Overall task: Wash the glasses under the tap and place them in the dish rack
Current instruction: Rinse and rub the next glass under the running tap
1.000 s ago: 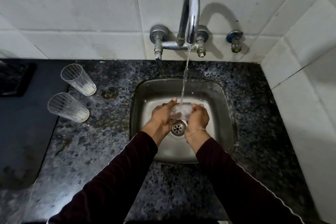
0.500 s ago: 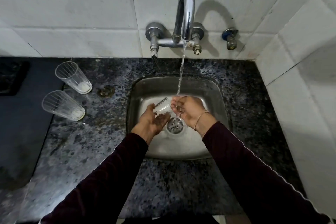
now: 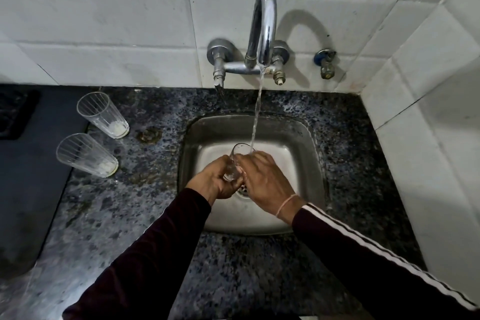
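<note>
Fingers: we curl both the left hand [image 3: 217, 181] and right hand [image 3: 265, 182] round a clear ribbed glass [image 3: 235, 161]
Glass: upright over our steel sink [image 3: 307, 163], water stream [image 3: 257, 117] entering
Counter: two ribbed glasses [image 3: 102, 114] on speckled stone [image 3: 145, 205]

A home kitchen corner: a small steel sink [image 3: 306, 138] is set into a speckled dark granite tabletop [image 3: 145, 215], a chrome wall tap [image 3: 262, 31] runs above it on white tiles [image 3: 104, 21], and ribbed drinking glasses [image 3: 87, 154] stand left of it.
</note>
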